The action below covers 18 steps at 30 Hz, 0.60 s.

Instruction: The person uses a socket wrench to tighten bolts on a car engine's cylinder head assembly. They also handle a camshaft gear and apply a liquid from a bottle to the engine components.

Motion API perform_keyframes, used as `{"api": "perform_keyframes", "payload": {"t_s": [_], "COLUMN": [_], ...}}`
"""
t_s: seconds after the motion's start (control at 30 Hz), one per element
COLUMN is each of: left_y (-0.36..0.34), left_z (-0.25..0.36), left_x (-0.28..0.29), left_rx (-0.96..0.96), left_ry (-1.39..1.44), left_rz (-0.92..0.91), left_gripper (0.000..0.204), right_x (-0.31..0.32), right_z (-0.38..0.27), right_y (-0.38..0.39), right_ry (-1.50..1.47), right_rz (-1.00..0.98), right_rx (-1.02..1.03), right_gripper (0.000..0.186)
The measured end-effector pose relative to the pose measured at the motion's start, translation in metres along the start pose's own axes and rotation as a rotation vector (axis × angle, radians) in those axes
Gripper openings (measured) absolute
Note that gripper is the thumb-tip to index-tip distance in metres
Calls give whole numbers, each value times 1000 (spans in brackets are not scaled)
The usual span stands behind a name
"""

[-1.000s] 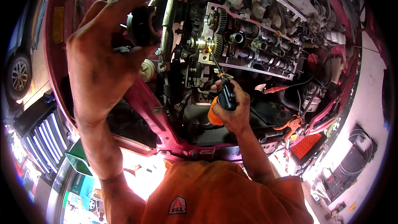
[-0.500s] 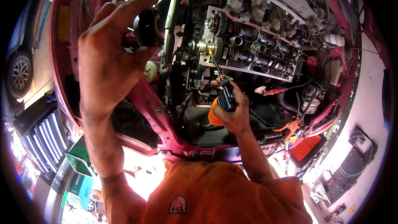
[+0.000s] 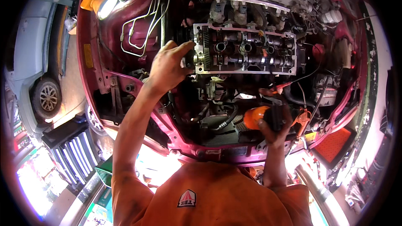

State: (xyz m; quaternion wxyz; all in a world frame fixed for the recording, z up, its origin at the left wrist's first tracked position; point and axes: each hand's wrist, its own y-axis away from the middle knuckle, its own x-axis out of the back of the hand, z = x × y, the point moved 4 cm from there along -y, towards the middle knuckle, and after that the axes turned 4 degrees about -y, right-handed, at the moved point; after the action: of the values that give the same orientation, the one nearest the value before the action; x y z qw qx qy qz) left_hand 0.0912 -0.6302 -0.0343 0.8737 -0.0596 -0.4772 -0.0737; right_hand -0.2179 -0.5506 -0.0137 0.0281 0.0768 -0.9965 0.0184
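An open engine with exposed camshafts (image 3: 245, 48) and gears (image 3: 206, 48) lies beneath me. My left hand (image 3: 169, 67) reaches to the left end of the cylinder head, fingers curved onto a dark part beside the gears; what exactly it grips is mostly hidden. My right hand (image 3: 276, 127) grips an oil can (image 3: 256, 117) with an orange reservoir and dark pump handle, below the cylinder head and near a red clamp (image 3: 281, 88) on a cable.
A lit yellow work lamp (image 3: 93, 1) sits at the upper left of the bay, near bent metal lines. The red car body (image 3: 167, 129) frames the engine. A grey car (image 3: 35, 50) stands to the left. An orange perforated item (image 3: 333, 144) lies at the lower right.
The view has shifted. My left hand has come down and right to the camshaft end. My right hand has drawn the oil can's nozzle away from the gears, moving right.
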Motion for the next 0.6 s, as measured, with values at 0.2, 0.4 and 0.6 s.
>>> {"api": "perform_keyframes", "payload": {"t_s": [0.2,0.4,0.6], "left_y": [-14,-16,-20], "left_z": [-14,-29,-35], "left_x": [-51,-67,-69], "left_rx": [29,70,50], "left_ry": [-9,64,89], "left_rz": [-132,-100,-59], "left_gripper": [69,70,71], "right_x": [47,51,50], "right_z": [-14,-11,-9], "right_y": [28,35,33], "right_ry": [45,-1,0], "right_rz": [152,198,188], "right_rx": [86,41,0], "right_gripper": [77,76,72]}}
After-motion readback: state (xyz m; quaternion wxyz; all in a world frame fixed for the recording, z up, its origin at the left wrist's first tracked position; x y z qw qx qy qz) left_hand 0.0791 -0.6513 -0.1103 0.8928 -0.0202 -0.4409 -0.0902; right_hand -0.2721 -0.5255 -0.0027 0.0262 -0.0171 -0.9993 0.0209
